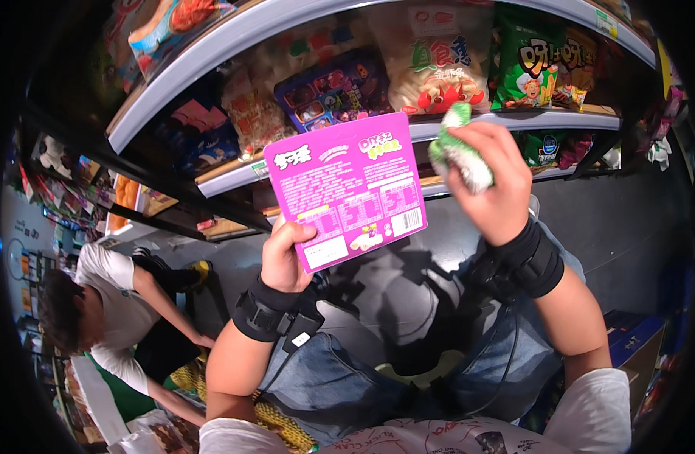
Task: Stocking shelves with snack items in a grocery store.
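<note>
My left hand (pixel 288 255) grips the lower left corner of a flat purple snack package (pixel 347 193), thumb on its face. The printed back of the package, with a barcode, small text and a white sticker, faces me. To its right, my right hand (pixel 489 176) holds a crumpled green and white cloth (pixel 464 153), raised beside the package and apart from it. Both wrists wear black straps. Behind the package, a shelf holds a dark blue snack package (pixel 336 91), a clear bag of puffed snacks (pixel 438 68) and a green snack bag (pixel 526 68).
The curved grey shelf edge (pixel 557 122) runs just beyond my hands, with another shelf edge (pixel 211 40) nearer the top. A person in a white shirt (pixel 109 284) crouches at the left, reaching towards packaged goods. An open cardboard box (pixel 637 352) stands at the right.
</note>
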